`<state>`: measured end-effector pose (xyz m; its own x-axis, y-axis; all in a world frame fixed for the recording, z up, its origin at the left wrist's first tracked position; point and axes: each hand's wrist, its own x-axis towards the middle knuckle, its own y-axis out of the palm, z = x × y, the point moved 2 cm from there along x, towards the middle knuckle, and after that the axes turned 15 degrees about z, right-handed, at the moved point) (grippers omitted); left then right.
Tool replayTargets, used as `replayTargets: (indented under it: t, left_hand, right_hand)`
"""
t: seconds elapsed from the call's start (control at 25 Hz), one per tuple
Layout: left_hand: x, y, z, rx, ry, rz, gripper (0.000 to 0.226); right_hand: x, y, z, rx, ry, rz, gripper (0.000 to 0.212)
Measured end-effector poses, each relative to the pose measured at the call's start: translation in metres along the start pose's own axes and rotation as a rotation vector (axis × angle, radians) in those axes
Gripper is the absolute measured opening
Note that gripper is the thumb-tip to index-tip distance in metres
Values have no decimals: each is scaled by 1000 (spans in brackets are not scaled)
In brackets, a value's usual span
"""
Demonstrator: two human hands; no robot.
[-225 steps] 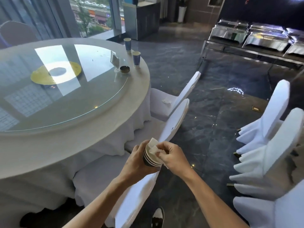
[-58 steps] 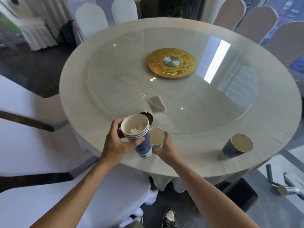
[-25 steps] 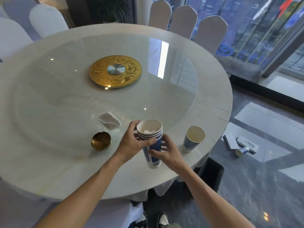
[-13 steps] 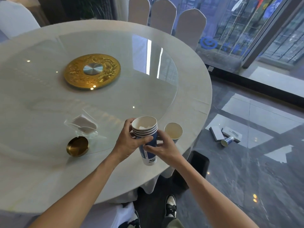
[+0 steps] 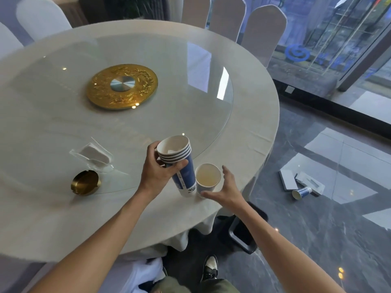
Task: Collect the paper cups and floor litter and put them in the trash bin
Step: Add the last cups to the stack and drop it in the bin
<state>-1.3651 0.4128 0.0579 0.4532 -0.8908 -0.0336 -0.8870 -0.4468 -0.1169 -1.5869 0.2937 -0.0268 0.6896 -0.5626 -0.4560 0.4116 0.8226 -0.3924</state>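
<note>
My left hand [image 5: 157,172] grips a stack of blue paper cups [image 5: 179,163], tilted, with crumpled white tissue inside the top one. A single blue paper cup [image 5: 207,179] stands upright on the round table [image 5: 249,144] just right of the stack, near the table's edge. My right hand [image 5: 226,190] is open around that cup, fingers spread; whether it touches the cup I cannot tell. On the floor to the right lies another blue paper cup [image 5: 301,192] on its side beside white flat litter [image 5: 287,180].
A brass ashtray [image 5: 85,182] and a clear napkin holder [image 5: 95,156] sit on the glass turntable, with a gold disc [image 5: 122,86] at its centre. Covered chairs [image 5: 262,32] ring the table. A dark object [image 5: 243,231] stands on the floor under the table edge.
My right hand has left the cup stack and opened beside the single cup. The view has drawn closer to that cup.
</note>
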Motion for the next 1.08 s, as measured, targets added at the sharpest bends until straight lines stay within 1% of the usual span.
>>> replayTargets:
  t: [0.08,0.2,0.36,0.44,0.56,0.68,0.84,1.08]
  left_hand:
    - [-2,-1,0,-6,-2,-29,95]
    - [-6,-2,1,-7,-12,-56,99]
    - [4,-3,-7,-7,4,-50,93]
    - [16,-1,-18,-20,29,-36,90]
    - [42,8,-40,-44,88,-25,86]
    - [68,34,-59,-32,126,91,82]
    - [77,76,-59,-40,118,245,85]
    - [71,120,-42,-7,87,449,88]
  right_hand:
    - [6,7,-11,-1,-25,30,116]
    - [16,17,-11,105,-70,25,90]
    - [23,15,-3,244,-85,-12,70]
    - [19,7,-3,279,-69,-28,69]
    - [8,-7,-5,250,-57,-64,73]
    - [-6,-24,-2,229,-50,-86,76]
    - [-24,-41,6,247,-97,-161,81]
    - [-48,-47,9,356,-93,-288,72]
